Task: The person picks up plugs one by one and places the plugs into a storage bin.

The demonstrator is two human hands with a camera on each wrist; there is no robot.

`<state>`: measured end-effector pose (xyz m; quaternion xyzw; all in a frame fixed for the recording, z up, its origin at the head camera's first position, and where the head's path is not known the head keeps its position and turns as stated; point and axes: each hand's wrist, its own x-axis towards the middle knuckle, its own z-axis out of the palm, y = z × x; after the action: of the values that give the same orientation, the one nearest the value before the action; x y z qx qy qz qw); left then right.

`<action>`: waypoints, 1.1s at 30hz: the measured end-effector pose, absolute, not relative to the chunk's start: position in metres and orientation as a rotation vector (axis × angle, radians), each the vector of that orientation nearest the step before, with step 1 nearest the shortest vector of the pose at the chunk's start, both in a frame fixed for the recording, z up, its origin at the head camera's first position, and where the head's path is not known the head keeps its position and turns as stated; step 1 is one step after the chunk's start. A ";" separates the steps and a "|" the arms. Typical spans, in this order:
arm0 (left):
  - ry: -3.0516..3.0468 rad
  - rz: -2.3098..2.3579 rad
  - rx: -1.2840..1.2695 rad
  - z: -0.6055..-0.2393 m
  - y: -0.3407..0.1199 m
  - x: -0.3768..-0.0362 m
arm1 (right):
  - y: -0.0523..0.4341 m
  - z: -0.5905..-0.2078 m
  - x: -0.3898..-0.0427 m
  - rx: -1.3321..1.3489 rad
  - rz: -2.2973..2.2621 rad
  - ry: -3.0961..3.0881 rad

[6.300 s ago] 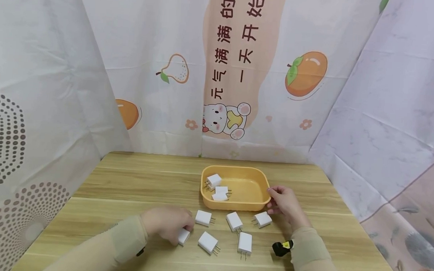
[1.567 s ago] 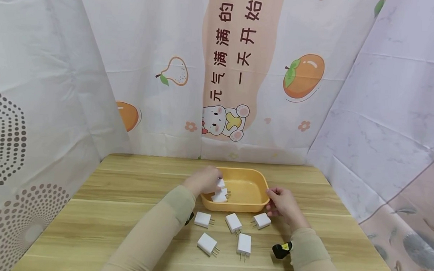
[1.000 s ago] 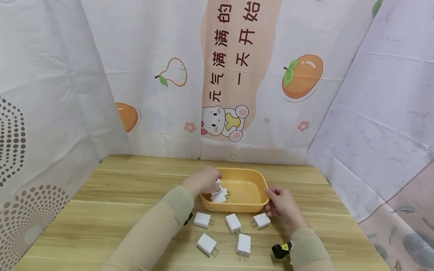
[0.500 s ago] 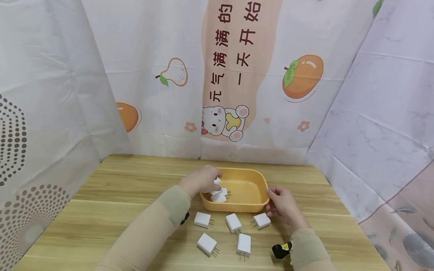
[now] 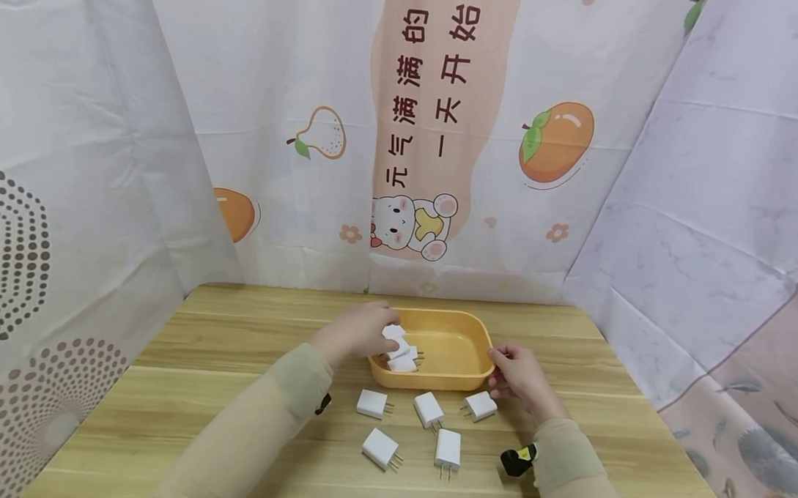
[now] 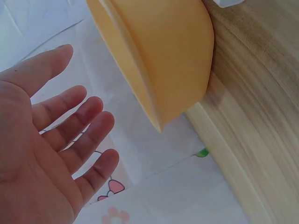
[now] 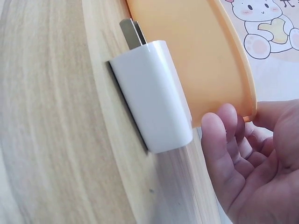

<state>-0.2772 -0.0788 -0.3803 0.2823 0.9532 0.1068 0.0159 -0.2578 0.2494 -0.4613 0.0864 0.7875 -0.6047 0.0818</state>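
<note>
Presently: Left Hand at the Tray's Left End, Right Hand on the Rim

The head view shows a yellow plastic tray [image 5: 427, 381] on the wood-grain bench [image 5: 251, 324]. White charger plugs [image 5: 403, 364] lie grouped in the tray's left end; their exact count is obscured by the left hand [image 5: 355, 332]. Five loose charger plugs [image 5: 380, 449] lie on the bench in front of the tray.

From the head camera, the left hand appears to reach over the rim. The left wrist view clarifies its condition: fingers [image 6: 91, 140] apart, palm exposed and holding nothing, beside the tray's outer wall.

The right hand [image 5: 521, 372] pinches the tray's right end. The right wrist view shows the thumb over the rim and the other fingers below it, outside the wall. That view also details the nearest loose plug [image 7: 152, 98]: flat metal prongs, lying just beside the tray, apart from the fingertips.
</note>
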 end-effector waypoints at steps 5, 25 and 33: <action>2.966 0.337 0.925 -0.377 -0.084 -0.270 | 0.250 -0.461 -0.258 0.260 -1.815 2.344; 3.039 0.358 1.021 -0.368 -0.123 -0.247 | 0.251 -0.464 -0.258 0.248 -1.803 2.352; 3.060 0.349 1.004 -0.357 -0.147 -0.238 | 0.251 -0.463 -0.259 0.254 -1.803 2.356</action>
<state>-0.2384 -0.1470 -0.3568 0.3095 0.9435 0.1077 -0.0489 -0.2586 0.2507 -0.4626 0.0852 0.7886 -0.6035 0.0819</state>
